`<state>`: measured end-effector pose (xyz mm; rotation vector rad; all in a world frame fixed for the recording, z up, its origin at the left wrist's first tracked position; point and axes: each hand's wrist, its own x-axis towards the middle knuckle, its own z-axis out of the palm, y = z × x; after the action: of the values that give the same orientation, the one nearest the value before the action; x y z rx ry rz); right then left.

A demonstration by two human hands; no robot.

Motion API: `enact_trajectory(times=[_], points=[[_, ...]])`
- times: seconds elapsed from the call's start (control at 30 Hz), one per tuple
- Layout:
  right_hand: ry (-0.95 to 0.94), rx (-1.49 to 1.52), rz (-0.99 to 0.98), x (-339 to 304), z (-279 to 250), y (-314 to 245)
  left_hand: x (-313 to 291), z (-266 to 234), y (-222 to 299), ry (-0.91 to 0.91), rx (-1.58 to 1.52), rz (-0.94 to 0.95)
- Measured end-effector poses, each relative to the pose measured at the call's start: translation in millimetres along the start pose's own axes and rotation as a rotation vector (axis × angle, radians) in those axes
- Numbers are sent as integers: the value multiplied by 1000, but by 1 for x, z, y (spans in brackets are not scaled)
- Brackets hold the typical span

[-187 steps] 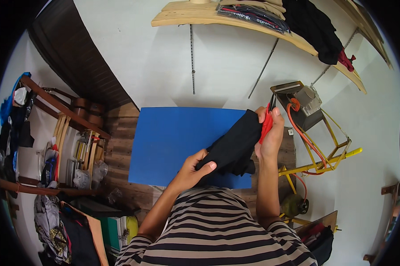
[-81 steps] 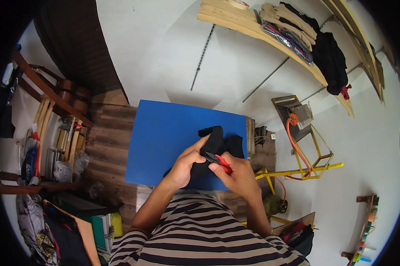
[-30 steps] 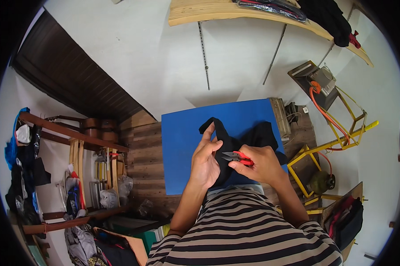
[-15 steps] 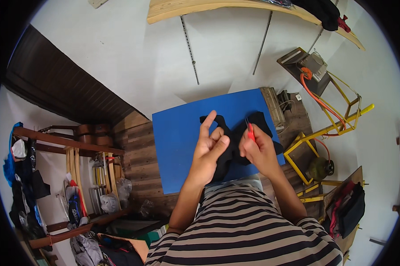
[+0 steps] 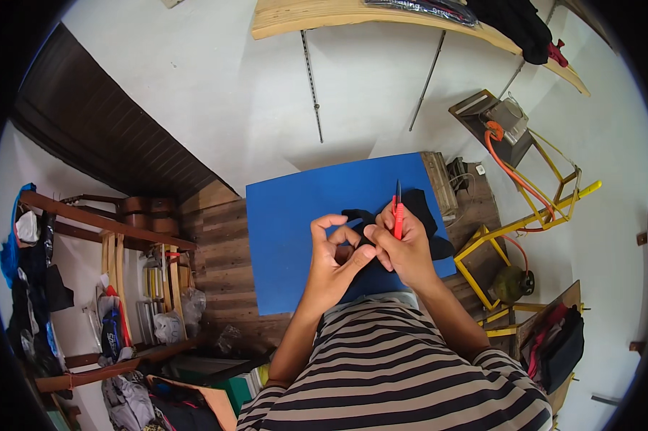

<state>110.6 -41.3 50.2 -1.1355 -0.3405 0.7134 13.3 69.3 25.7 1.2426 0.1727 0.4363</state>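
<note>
In my right hand (image 5: 404, 244) is a small red-handled tool (image 5: 398, 219) with a slim dark pointed tip, looking like thread snips. It stands upright, tip toward the far side, while the thumb and fingers below it press together. My left hand (image 5: 335, 260) has curled fingers, the index finger arched, and its thumb reaches toward my right fingertips. Black cloth (image 5: 419, 208) lies bunched under and between both hands. Part of it shows at the left fingertips, which seem closed on it, though the exact grip is hidden. The cloth rests on a blue tabletop (image 5: 284, 237).
A wooden shelf (image 5: 309, 20) juts from the wall beyond the table. At the right stand yellow metal frames (image 5: 525, 208) with an orange hose (image 5: 514, 176) and a round green tank (image 5: 511, 284). Left, a wooden rack (image 5: 108, 223) holds clothes and bags above a plank floor (image 5: 223, 251).
My hands have come together, the right moving left toward the left hand. The raised left index finger has bent down. The red-handled tool has turned more upright.
</note>
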Motion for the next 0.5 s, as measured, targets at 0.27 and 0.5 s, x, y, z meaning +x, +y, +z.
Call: enact_trajectory(times=[0.27,0.5], points=[[139,0,-120,10,-8,-10,-15,-16,-7,-271,365,-217],[69,-328,-213,23,-20,2,-16,-16,-3,-186,-219,-342]])
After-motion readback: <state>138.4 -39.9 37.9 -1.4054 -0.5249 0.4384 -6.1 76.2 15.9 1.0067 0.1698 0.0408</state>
